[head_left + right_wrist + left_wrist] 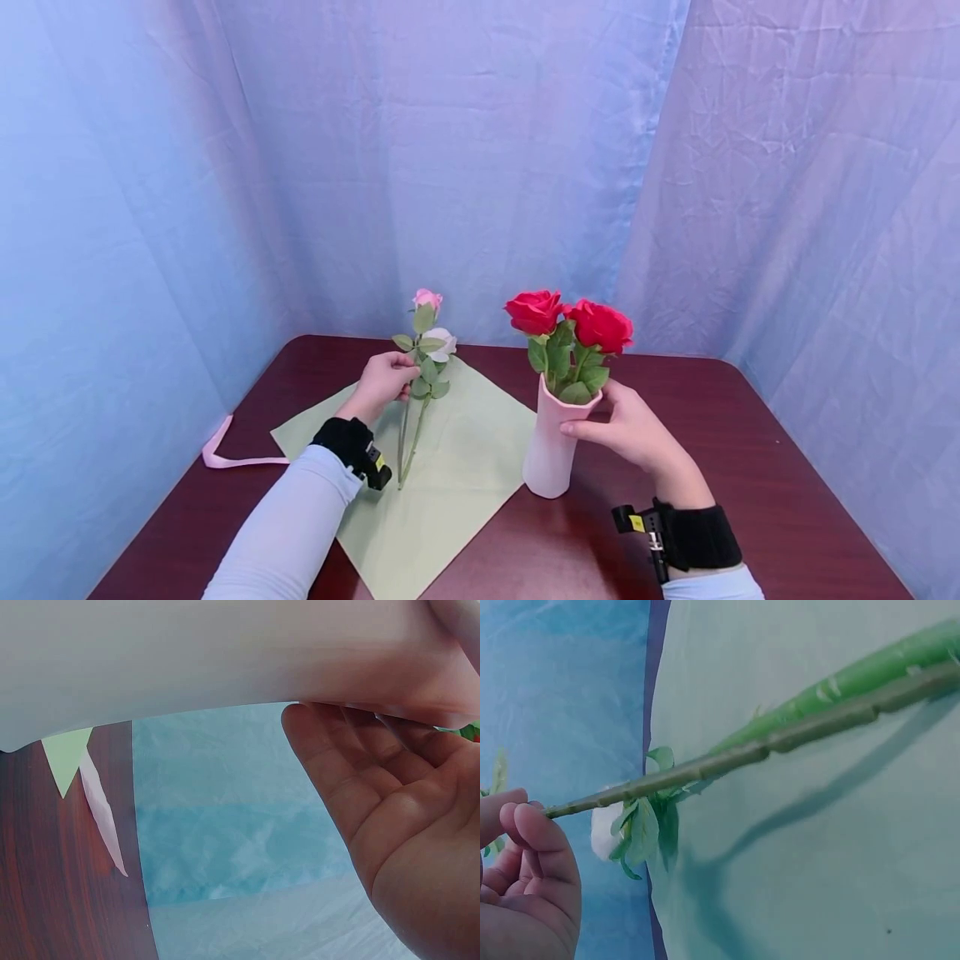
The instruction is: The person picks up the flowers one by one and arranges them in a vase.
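My left hand [384,382] pinches the stem [727,759] of a pink rose [427,300] between thumb and fingers, above a pale green sheet of wrapping paper [457,467]. Beyond that stem, a white rose [441,345] with a greener stem lies on the sheet, its bloom near the far corner. A white-and-pink vase [551,446] stands upright at the sheet's right edge, with two red roses [600,325] in it. My right hand [630,425] grips the vase near its rim, thumb in front; in the right wrist view the fingers curl against its wall [187,660].
On the left of the dark red-brown table [675,533], a pink ribbon [225,454] lies partly under the wrapping paper. Light blue and lilac curtains [450,167] hang behind the table and along both sides.
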A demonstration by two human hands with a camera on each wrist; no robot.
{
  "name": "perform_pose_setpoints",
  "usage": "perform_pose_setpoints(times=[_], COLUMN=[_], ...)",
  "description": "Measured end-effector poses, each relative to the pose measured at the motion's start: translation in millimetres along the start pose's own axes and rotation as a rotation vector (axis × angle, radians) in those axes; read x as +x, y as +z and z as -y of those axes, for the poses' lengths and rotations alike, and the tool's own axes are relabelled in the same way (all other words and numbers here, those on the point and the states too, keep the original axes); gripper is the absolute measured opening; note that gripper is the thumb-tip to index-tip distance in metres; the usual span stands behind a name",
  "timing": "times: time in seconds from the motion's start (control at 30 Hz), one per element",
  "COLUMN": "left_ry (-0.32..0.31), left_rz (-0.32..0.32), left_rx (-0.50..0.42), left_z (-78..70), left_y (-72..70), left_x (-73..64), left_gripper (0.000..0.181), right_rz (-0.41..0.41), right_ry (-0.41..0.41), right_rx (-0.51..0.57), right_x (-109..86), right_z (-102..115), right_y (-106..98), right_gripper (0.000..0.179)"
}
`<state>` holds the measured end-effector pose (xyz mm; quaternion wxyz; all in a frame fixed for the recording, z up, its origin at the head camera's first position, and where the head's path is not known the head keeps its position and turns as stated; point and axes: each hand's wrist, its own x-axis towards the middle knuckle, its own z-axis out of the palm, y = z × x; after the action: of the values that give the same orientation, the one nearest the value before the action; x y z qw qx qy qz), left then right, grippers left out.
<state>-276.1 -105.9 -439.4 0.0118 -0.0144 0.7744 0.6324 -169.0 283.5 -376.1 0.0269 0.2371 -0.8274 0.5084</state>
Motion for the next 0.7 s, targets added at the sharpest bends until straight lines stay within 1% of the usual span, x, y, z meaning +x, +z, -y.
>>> perform_pose_setpoints(times=[0.2, 0.33, 0.5, 0.7], left_ry=[0.025, 0.054, 0.078, 0.11], left_rz=[-0.003, -0.011, -0.014, -0.005], left_rx=[-0.034, -0.046, -0.037, -0.044], left_z=[-5.8, -9.6, -16.4, -27.0], left_y=[2.5, 1.2, -2.5, -3.2], left_x=[-1.6, -1.1, -2.8, -6.8], left_gripper=[0.019, 0.023, 0.026, 0.023], right_rz=[0.0, 0.0, -0.001, -0.001], right_ry=[0.003, -0.005, -0.002, -0.002], right_rx=[-0.003, -0.001, -0.005, 0.001], right_x=[-0.3, -0.1, -0.3, -0.2], right_z=[1, 1, 0, 0], right_y=[0, 0, 0, 0], right_gripper=[0.059, 0.058, 0.059, 0.058])
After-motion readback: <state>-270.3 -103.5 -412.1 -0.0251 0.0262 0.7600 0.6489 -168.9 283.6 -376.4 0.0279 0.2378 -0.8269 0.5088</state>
